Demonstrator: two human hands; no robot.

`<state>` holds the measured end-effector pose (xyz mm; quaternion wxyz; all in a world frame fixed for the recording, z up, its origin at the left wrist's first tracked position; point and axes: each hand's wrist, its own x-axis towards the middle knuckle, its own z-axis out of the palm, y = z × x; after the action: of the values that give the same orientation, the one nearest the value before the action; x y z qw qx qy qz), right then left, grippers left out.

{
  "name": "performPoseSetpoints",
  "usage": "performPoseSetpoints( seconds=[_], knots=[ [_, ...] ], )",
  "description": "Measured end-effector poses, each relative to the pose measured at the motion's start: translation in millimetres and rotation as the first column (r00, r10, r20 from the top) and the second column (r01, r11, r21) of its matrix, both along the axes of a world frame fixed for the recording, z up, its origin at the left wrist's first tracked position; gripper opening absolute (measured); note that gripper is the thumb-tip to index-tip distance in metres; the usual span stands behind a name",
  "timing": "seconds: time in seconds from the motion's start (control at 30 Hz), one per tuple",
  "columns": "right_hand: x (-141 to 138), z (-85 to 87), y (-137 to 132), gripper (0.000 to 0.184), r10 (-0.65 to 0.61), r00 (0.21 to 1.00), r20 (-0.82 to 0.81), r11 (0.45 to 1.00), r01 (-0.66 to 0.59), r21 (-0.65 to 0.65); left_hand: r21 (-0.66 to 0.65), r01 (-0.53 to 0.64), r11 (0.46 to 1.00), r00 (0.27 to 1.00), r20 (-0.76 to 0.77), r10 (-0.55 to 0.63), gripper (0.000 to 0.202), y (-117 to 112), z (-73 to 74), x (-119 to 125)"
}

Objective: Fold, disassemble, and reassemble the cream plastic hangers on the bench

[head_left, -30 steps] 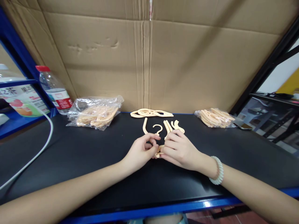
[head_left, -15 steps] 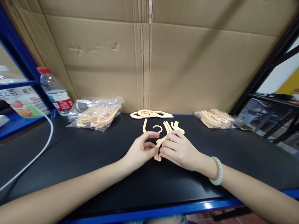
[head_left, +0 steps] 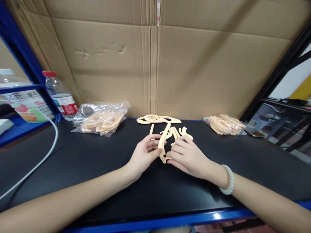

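Note:
My left hand (head_left: 145, 154) and my right hand (head_left: 186, 155) meet at the middle of the black tabletop (head_left: 97, 168), both pinching one beige plastic hanger piece (head_left: 163, 142). The piece is a curved arm, raised at a slant with its lower end between my fingertips. Just behind my hands lie several loose beige hooks and arms (head_left: 181, 131). A flat stack of assembled beige hangers (head_left: 158, 119) lies further back by the cardboard wall.
A clear bag of beige parts (head_left: 102, 118) lies at back left, another bag (head_left: 224, 124) at back right beside a phone (head_left: 254, 133). A water bottle (head_left: 60, 95) stands at far left. A white cable (head_left: 41, 158) crosses the left tabletop. Cardboard (head_left: 155, 64) walls the back.
The beige piece has come up from lying low between my fingers to standing at a slant. My hands stayed in place; the view shifted slightly.

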<state>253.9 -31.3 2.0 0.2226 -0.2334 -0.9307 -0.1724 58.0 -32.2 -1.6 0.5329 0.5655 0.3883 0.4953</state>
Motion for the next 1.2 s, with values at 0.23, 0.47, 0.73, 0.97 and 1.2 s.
performPoseSetpoints(
  seconds=[0.23,0.47,0.73,0.97,1.2],
  knots=[
    [0,-0.3,2,0.012,-0.094,0.925,-0.369,0.886,-0.092,-0.455,0.099,0.005,0.995,0.995,-0.098,0.005,0.037,2,-2.2,-2],
    [4,2.6,10,0.021,-0.342,0.653,-0.676,0.643,-0.361,-0.675,0.129,0.019,0.991,0.989,-0.148,0.000,0.036,3,-2.0,-3],
    [5,4.7,11,0.025,-0.484,0.530,-0.697,0.405,-0.570,-0.715,0.257,0.009,0.966,0.976,-0.215,0.048,0.030,1,1.5,-4],
    [2,7.2,10,0.025,-0.605,0.407,-0.685,0.375,-0.613,-0.695,0.447,0.012,0.894,0.859,-0.463,0.220,0.032,7,-3.4,-11],
    [2,8.2,6,0.038,-0.650,0.559,-0.516,0.077,-0.627,-0.775,0.663,0.204,0.721,0.666,-0.633,0.394,0.022,12,-5.8,-17]
  ],
)
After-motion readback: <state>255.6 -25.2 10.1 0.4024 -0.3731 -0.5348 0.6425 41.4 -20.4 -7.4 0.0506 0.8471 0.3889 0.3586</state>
